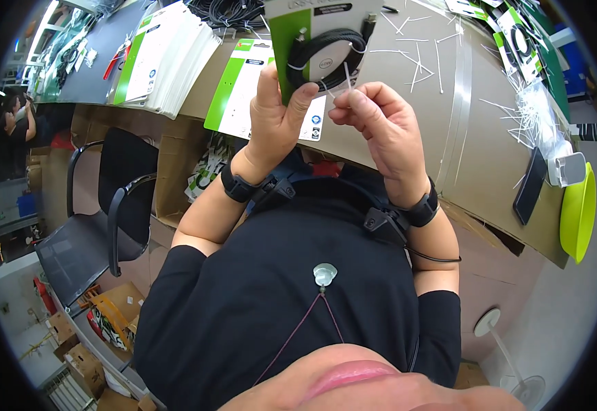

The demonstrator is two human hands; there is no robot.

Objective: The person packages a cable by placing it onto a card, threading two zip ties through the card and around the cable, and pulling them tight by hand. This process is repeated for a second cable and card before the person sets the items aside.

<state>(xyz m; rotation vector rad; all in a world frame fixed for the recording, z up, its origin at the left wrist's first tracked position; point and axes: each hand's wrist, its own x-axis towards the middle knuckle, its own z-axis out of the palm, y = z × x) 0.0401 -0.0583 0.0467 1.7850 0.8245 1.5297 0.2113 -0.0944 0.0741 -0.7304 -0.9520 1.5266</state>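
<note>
My left hand (276, 127) holds up a green and white cardboard packaging card (280, 38) by its lower left edge, thumb in front. A coiled black cable (297, 60) with plugs at its upper ends lies against the card, with white ties around the coil. At the card's lower right, my right hand (386, 130) pinches a thin white cable tie (347, 74) between thumb and fingers. The tie's tail points up in front of the coil. Beneath my left hand, another packaging card (233, 92) lies flat on the table.
A stack of cards (168, 65) stands at left beside red-handled pliers (116, 60). Loose white ties (418, 61) lie scattered at right, near a clear bag of ties (537, 113), a black phone (531, 185) and a lime-green bowl (578, 212). A black chair (124, 164) stands left; another person (21, 123) is farther off.
</note>
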